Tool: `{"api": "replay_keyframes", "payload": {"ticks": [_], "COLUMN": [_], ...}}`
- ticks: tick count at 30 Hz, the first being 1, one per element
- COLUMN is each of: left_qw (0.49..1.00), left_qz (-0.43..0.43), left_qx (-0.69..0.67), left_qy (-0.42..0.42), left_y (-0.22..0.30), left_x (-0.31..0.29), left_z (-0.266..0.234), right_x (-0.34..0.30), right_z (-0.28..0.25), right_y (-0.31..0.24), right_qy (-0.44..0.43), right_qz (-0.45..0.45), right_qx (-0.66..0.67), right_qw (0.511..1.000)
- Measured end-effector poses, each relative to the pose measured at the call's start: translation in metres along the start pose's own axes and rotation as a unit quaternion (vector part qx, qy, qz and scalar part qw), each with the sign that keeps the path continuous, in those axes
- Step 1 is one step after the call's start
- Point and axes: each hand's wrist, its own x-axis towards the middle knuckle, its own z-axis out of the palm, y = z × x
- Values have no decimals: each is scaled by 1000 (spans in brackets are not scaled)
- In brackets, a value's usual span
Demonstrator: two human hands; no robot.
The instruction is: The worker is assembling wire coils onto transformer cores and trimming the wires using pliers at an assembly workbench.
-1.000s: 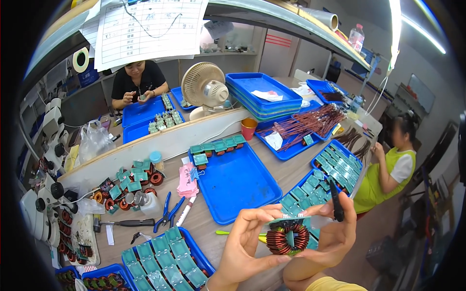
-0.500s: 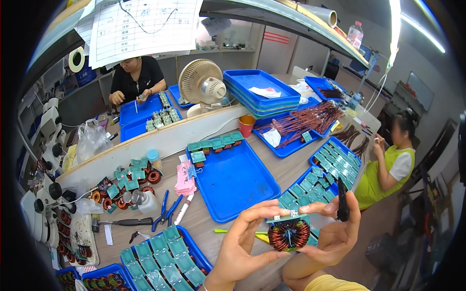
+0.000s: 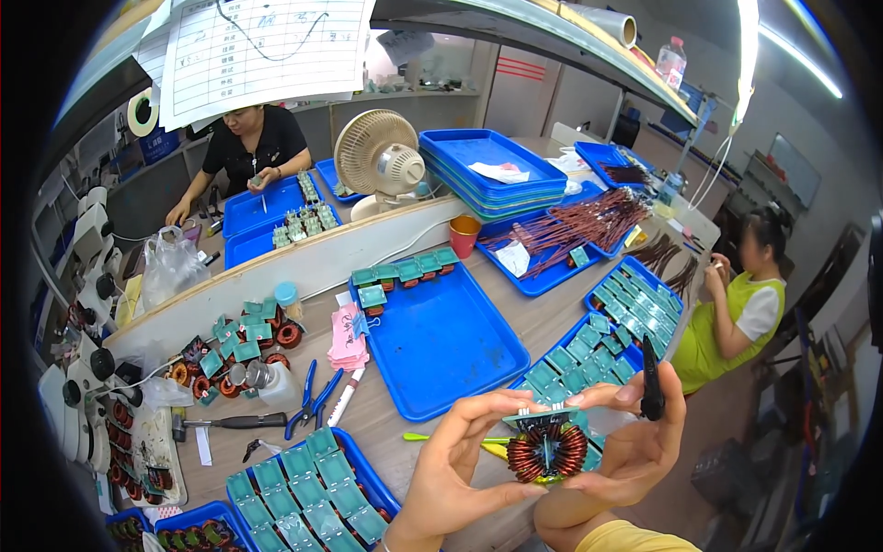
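Observation:
A copper-wound toroidal coil point(image 3: 546, 453) with a green base plate point(image 3: 544, 414) along its top is raised above the bench at lower right. My left hand point(image 3: 464, 455) pinches it from the left, thumb below and fingers at the plate. From the right, my right hand point(image 3: 635, 442) grips the same coil in a similar way. A slim black tool point(image 3: 651, 386), whose kind I cannot make out, stands up between the right-hand fingers. Behind the hands lies a yellow-green pen-like stick point(image 3: 418, 437), partly covered by the left fingers.
A blue tray point(image 3: 441, 345) holds several plated coils along its far edge. Another tray of green-plated coils point(image 3: 308, 492) sits at lower left, near blue-handled pliers point(image 3: 313, 400), a hammer point(image 3: 239, 421) and a white marker point(image 3: 346, 396). Two co-workers sit beyond the bench.
The coil has tipped slightly in my fingers, showing more of the plate's underside. Across the partition, a co-worker's hand has reached out to the left.

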Motion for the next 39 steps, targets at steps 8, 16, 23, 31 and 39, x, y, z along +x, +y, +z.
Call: {"api": "replay_keyframes", "payload": {"ticks": [8, 16, 23, 31, 39], "left_qw": [997, 985, 979, 983, 975], "left_qz": [-52, -69, -71, -58, -108], "left_qx": [-56, -77, -119, -137, -161], "left_qy": [14, -142, -152, -110, -112], "left_y": [6, 4, 2, -1, 1], "left_x": [-3, -1, -2, -2, -3], "left_z": [2, -9, -7, -3, -3], "right_x": [0, 3, -1, 2, -2], "right_z": [3, 11, 6, 10, 5], "right_y": [1, -12, -3, 1, -2], "right_qy": [0, 43, -3, -8, -15], "right_qz": [-22, 27, -66, -118, -92], "right_qx": [-16, -42, -50, -85, -98], "right_qw": [1000, 998, 997, 989, 991]}}
